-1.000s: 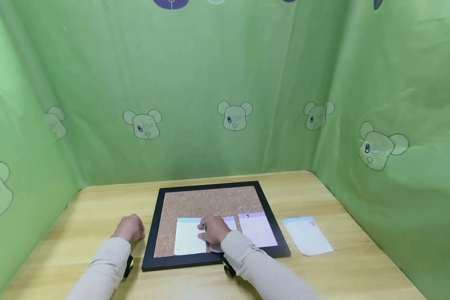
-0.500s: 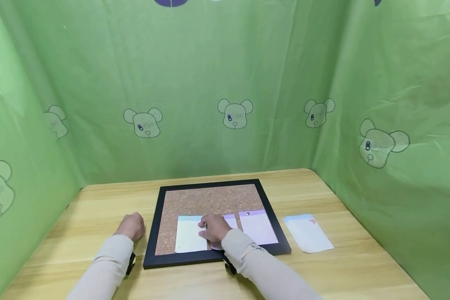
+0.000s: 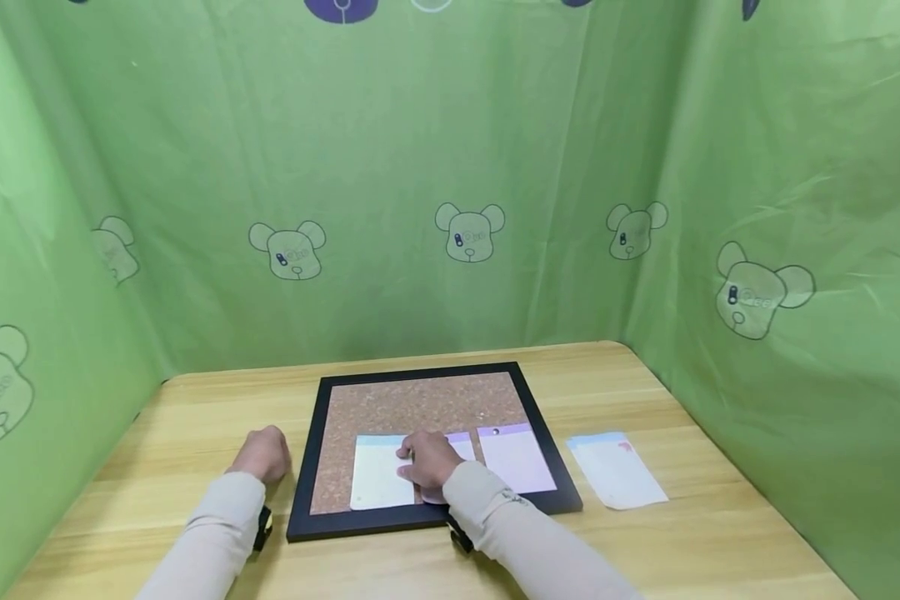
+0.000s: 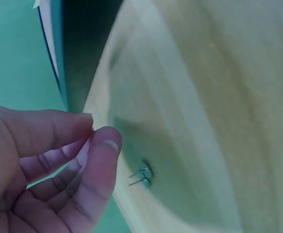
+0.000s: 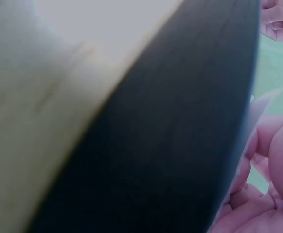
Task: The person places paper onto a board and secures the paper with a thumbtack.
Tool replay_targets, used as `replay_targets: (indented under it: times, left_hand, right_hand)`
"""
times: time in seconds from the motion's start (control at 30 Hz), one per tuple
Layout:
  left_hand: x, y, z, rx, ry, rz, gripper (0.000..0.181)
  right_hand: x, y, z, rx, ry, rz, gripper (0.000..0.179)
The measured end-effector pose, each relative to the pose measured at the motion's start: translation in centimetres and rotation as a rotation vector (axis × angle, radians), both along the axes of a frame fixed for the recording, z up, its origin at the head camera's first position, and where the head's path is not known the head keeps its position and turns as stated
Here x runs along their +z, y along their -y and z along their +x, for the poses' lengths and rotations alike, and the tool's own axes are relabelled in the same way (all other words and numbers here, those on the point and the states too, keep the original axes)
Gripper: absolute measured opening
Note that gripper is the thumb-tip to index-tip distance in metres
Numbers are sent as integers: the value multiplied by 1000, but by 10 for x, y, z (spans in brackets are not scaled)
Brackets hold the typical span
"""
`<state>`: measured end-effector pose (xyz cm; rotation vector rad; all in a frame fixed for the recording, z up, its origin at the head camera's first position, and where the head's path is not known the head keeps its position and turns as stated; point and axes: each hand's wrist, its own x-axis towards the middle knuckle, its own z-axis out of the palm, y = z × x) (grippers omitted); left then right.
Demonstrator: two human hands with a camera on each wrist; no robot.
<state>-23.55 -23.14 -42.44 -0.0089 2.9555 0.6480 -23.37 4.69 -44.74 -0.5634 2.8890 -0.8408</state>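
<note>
Beside the corkboard's left edge, my left hand (image 3: 262, 454) has its thumb and forefinger tips brought together. In the left wrist view nothing clearly shows between those fingertips (image 4: 107, 141), and two metal thumbtacks (image 4: 145, 174) lie on the table close by. My right hand (image 3: 430, 459) rests over the lower middle of the framed corkboard (image 3: 412, 400), thumb and forefinger apart. It lies on a cream paper sheet with a blue top (image 3: 378, 475) and a purple-topped sheet (image 3: 461, 446), which it partly hides. In the right wrist view a paper edge (image 5: 260, 109) lifts beside the fingers.
To the right on the board lies another purple-topped sheet (image 3: 517, 458) with a thumbtack (image 3: 496, 432) at its top. Blue-topped sheets (image 3: 618, 475) lie on the wooden table (image 3: 720, 533) further right. A green curtain (image 3: 382, 308) encloses the back and sides.
</note>
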Motion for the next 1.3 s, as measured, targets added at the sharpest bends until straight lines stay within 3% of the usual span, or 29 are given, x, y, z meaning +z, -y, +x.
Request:
replay_targets:
  times: [0.5, 0.83, 1.07, 1.2, 1.3]
  left_hand:
    - [9, -7, -9, 45, -127, 116, 29]
    - [13, -24, -13, -4, -200, 159, 21]
    - [14, -42, -15, -53, -165, 278, 12]
    - [12, -54, -16, -93, -158, 315, 17]
    - [10, -63, -18, -114, -145, 319, 22]
  right_hand:
    - [1, 0, 0, 8, 3, 8, 16]
    - [1, 3, 2, -3, 5, 12, 15]
    - [0, 4, 3, -9, 17, 7, 17]
    - [-1, 4, 3, -7, 5, 9, 17]
    - [-1, 3, 4, -12, 45, -30, 20]
